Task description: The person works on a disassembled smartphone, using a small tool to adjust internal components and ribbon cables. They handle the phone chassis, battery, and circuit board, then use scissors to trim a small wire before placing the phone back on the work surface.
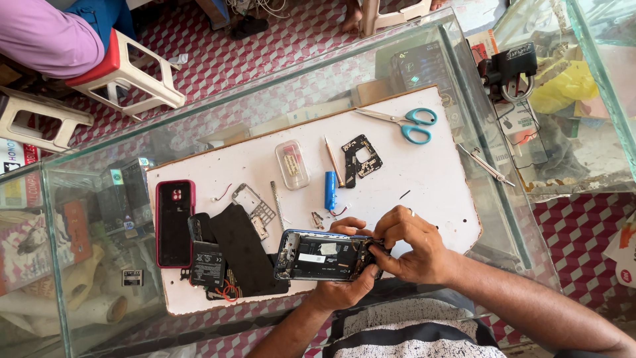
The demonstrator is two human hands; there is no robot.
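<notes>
- Cradling the opened phone (324,256) from below, my left hand (344,288) keeps its long axis left-right.
- My right hand (411,245) pinches its right end, fingertips closed.

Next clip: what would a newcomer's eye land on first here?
Most likely the opened phone with its insides bared, held low over the white board by the left hand while the right hand pinches at its right end. Next, the teal-handled scissors at the board's top right and the red-cased phone at its left.
</notes>
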